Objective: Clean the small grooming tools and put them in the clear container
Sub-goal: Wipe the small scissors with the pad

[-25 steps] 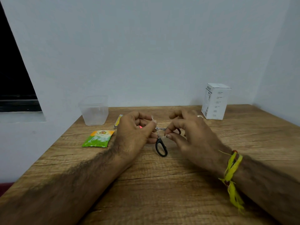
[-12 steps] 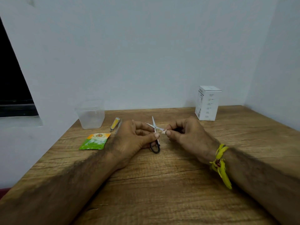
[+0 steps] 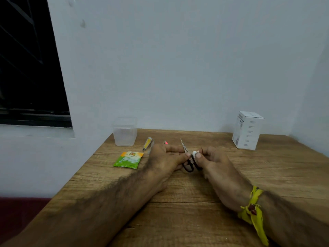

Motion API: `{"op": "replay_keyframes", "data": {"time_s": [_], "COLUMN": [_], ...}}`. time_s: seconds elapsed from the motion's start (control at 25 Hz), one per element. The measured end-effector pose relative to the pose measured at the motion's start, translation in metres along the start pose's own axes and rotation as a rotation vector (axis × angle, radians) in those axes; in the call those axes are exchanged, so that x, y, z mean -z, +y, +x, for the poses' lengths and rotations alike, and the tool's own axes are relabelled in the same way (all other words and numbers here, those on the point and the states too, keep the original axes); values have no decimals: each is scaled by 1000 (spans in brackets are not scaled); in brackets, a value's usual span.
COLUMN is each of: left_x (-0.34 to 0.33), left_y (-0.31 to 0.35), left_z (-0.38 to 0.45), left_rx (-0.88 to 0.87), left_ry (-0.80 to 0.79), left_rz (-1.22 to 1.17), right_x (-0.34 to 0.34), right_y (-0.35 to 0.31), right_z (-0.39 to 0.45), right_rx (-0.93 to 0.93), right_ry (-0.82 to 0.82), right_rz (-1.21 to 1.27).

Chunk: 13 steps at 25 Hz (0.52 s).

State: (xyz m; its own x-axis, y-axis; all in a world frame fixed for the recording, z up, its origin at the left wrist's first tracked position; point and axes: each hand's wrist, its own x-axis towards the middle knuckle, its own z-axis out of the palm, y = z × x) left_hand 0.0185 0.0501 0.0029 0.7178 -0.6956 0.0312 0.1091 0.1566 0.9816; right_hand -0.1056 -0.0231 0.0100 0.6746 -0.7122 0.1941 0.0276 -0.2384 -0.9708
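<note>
My left hand [image 3: 169, 158] pinches small black-handled scissors [image 3: 188, 164] near the pivot, blades closed and pointing away from me. My right hand [image 3: 211, 160] presses a small white wipe [image 3: 194, 153] against the scissors just above the handles. A clear container [image 3: 125, 131] stands empty at the table's back left. A yellow nail clipper [image 3: 147, 143] lies to its right with a thin metal tool [image 3: 151, 148] beside it. A small red-tipped item [image 3: 166, 142] peeks out behind my left hand.
A green and orange sachet [image 3: 128, 159] lies flat left of my left hand. A white carton [image 3: 247, 130] stands at the back right. The wooden table [image 3: 178, 202] meets walls behind and to the right; its left edge drops off near the sachet.
The scissor blades were spread half a second ago and are now closed. My right hand's wipe has slid from the blades down toward the pivot. The camera has tilted upward.
</note>
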Motion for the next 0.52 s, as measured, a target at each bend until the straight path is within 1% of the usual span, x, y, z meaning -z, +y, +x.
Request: {"op": "replay_keyframes", "data": {"time_s": [0.2,0.32,0.44,0.52], "left_x": [1,0,-1,0], "left_y": [-1,-4,0,3], "left_z": [6,4,3,2], "left_rx": [14,-28,-51,-64], "left_ry": [-2,-17,45,69], "left_rz": [37,166,196,227], "right_x": [-1,-2,-2,-3], "right_y": [2,8,5,0], "right_z": [1,7,13,18], "right_rx": [-39,-42,-32,-94], "right_ry": [-101,-157,-61,-1], "right_rz": [183,154,144,177]}}
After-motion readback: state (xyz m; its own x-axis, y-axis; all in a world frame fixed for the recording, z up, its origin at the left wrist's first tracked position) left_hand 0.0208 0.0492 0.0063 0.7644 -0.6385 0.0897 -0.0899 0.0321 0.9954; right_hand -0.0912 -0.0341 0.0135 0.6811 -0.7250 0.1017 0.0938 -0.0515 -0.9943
